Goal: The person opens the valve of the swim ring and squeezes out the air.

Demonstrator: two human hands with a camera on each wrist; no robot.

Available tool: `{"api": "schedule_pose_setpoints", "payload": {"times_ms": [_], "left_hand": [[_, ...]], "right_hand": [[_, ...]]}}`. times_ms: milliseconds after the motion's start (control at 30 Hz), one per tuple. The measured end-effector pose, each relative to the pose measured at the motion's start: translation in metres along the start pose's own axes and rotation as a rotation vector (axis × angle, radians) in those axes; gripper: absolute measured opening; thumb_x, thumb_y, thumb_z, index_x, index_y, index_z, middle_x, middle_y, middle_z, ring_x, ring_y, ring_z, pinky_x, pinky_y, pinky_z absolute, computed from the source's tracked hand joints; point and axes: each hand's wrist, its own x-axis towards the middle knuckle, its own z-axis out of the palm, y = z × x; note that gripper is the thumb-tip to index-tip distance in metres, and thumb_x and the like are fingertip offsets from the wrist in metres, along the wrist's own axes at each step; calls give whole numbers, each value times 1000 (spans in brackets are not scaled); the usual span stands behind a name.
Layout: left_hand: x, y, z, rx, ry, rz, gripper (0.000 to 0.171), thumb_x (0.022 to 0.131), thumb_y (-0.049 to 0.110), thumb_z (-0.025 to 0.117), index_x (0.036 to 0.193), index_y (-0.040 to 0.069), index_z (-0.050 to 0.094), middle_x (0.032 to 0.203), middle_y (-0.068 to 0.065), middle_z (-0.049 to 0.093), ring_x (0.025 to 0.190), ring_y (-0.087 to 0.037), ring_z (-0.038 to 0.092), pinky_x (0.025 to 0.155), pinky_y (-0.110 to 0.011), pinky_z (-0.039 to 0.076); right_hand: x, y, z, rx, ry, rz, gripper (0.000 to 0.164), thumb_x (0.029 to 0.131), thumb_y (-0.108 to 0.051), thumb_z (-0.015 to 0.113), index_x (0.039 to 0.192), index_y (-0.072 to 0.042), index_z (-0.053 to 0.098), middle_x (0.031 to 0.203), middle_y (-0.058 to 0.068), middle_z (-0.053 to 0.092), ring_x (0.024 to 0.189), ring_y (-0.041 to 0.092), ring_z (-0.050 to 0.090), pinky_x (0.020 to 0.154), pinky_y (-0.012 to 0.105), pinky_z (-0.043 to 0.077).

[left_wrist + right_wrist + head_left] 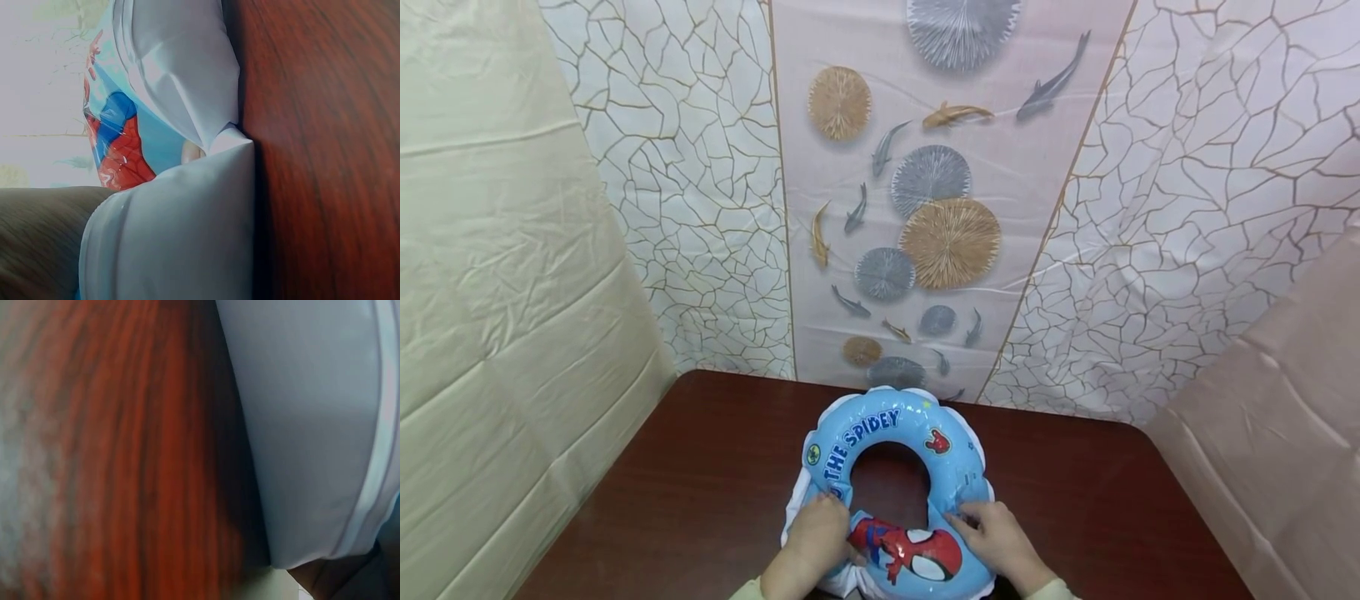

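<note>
A light-blue inflatable swim ring with a white underside lies on the dark table. Printed on it are a red-and-blue masked cartoon figure and the lettering "THE SPIDEY". My left hand grips the ring's near left side, fingers over the tube. In the left wrist view the white vinyl is squeezed into a fold, with a fingertip showing behind it. On the right side, my right hand pinches the tube between thumb and fingers. Only the ring's grey-white side fills the right wrist view; the fingers are hidden there.
The reddish-brown wooden table has rounded far corners. Behind it hangs a patterned cloth with fish and round motifs. Plain beige cloth hangs on the left, and more cloth hangs on the right.
</note>
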Motion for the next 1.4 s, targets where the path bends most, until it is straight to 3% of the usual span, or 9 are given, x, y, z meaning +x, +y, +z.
{"api": "schedule_pose_setpoints", "payload": {"times_ms": [467, 800, 1100, 1400], "left_hand": [[2, -1, 7, 21, 9, 2, 75, 53, 57, 92, 88, -6, 72, 86, -17, 68, 81, -31, 64, 76, -42, 54], [5, 0, 4, 20, -43, -19, 77, 55, 58, 92, 94, -6, 72, 91, -18, 68, 85, -32, 64, 79, -43, 54], [2, -1, 7, 33, 24, 14, 78, 53, 59, 92, 89, -7, 71, 85, -17, 66, 82, -30, 64, 75, -42, 54], [4, -2, 6, 23, -21, -8, 80, 55, 58, 92, 94, -8, 72, 92, -19, 69, 88, -33, 65, 80, -43, 55]], "right_hand": [[1, 2, 2, -4, -23, -1, 47, 96, -34, 69, 60, -20, 43, 53, -13, 31, 48, 0, 32, 47, 21, 32], [2, 3, 4, -28, -6, -25, 46, 96, -33, 70, 61, -20, 43, 55, -14, 29, 49, -1, 31, 48, 20, 32], [2, 3, 4, -52, -4, -37, 45, 96, -31, 70, 61, -20, 43, 55, -14, 29, 49, -2, 31, 48, 20, 32], [2, 2, 5, -56, -3, -30, 44, 96, -31, 70, 61, -20, 45, 54, -14, 31, 49, -2, 32, 48, 20, 32]]}}
